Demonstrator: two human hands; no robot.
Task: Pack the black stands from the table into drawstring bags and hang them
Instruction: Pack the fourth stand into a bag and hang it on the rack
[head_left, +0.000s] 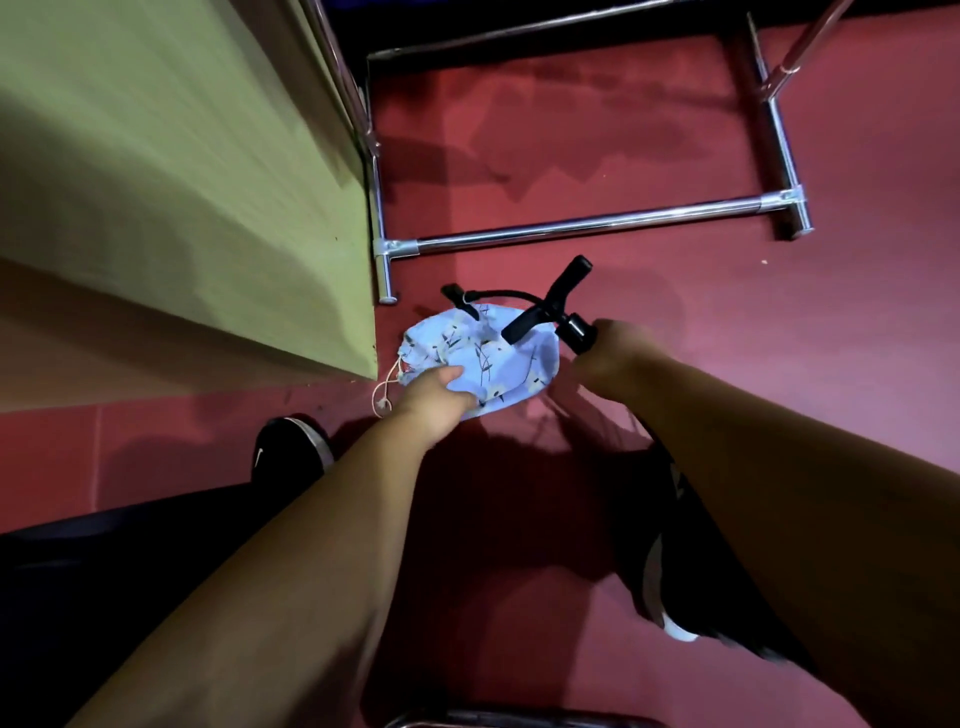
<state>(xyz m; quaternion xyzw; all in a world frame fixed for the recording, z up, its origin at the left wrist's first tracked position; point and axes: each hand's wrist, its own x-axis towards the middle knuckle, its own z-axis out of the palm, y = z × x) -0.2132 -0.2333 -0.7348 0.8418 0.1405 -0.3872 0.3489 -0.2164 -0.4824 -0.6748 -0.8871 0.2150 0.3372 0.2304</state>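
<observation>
1. L hand (434, 392) is pinching the near edge of the blue drawstring bag (498, 364), thumb on top, fingers curled under. The bag is lying fairly flat in the air, and I can't tell which way its mouth is facing. Risk: the stand is getting pushed vs closed fabric, not into the opening.
2. R hand (615, 348) is curling tight round the thick cylinder end of the black stand (535, 317). The stand is hanging across the top of the bag, off the table (182, 208) and above the red floor (675, 130). Can't tell if any part is inside yet.
3. The stand's bent neck, side arm & clip end are sticking out in diff directions. They're prob going to be snagging on the bag rim, esp w/ only one hand holding the cloth.
4. The cord (387, 387) is dangling in a loop beside the L wrist. It could be catching on the clip or fingers, cinching the mouth early.
5. The bag is being held at one spot only. Weight going in may be pulling it free, dropping both.
6. The table corner is sitting just beside the bag, w/ the chrome rack (587, 223) beyond. A swinging stand end could be knocking either.
</observation>
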